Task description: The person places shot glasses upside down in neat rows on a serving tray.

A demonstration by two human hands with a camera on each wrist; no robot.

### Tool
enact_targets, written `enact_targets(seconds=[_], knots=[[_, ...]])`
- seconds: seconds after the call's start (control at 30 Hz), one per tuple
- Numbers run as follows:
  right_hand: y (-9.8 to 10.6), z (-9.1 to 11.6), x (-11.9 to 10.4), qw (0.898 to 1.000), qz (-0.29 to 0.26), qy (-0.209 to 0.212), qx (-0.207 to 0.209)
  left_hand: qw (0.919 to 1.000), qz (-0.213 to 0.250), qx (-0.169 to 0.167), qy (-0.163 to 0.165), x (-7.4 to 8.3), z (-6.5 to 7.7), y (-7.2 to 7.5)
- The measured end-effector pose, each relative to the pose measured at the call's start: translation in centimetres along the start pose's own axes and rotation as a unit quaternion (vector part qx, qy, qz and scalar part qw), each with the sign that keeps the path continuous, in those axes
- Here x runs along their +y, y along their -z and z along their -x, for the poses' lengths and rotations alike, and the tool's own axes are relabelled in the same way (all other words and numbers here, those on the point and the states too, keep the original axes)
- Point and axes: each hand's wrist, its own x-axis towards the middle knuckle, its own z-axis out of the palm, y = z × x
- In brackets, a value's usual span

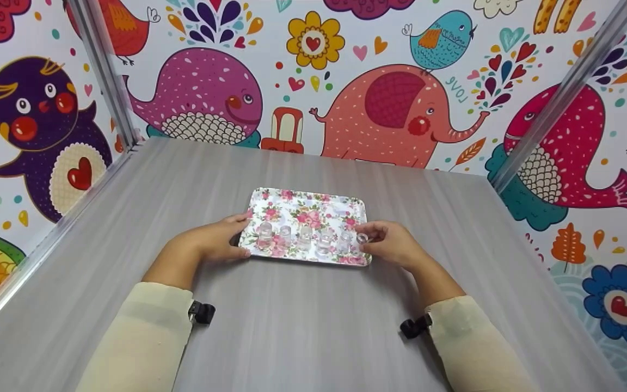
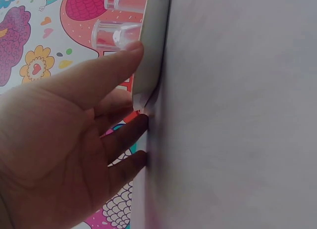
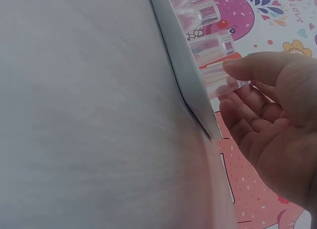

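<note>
A white tray (image 1: 308, 204) with a pink floral print rests on the table. Along its near side stands a row of several small clear glasses (image 1: 304, 238). My left hand (image 1: 213, 238) is at the tray's left edge; its thumb touches the rim in the left wrist view, and the fingers are spread loosely with tips at the table. With thumb and fingers, my right hand (image 1: 395, 243) pinches the rightmost small glass (image 3: 213, 81), which is upright near the tray's right rim. Whether that glass touches the tray cannot be told.
The grey wood-grain table (image 1: 302, 321) extends around the tray. Cartoon-printed panels (image 1: 313, 76) stand behind it and on both sides, with metal posts (image 1: 108, 71) at the corners. A black strap device (image 1: 202, 313) sits on each wrist.
</note>
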Motion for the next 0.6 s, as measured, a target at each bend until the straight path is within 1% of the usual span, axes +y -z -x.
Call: enact_targets(seconds=[0.1,0.33,0.6], knots=[[-0.07,-0.03,0.09,1.000,-0.001,0.003,0.003,1.0000,0.000,0.001,-0.002,-0.02,0.01,-0.01],[-0.13,-0.09,0.04,1.000,-0.005,-0.008,0.003,1.0000,0.000,0.000,-0.006,0.13,0.03,0.05],[-0.09,-0.18,0.12,1.000,-0.008,-0.005,0.001,0.9999,-0.004,0.000,-0.013,-0.16,-0.18,0.00]])
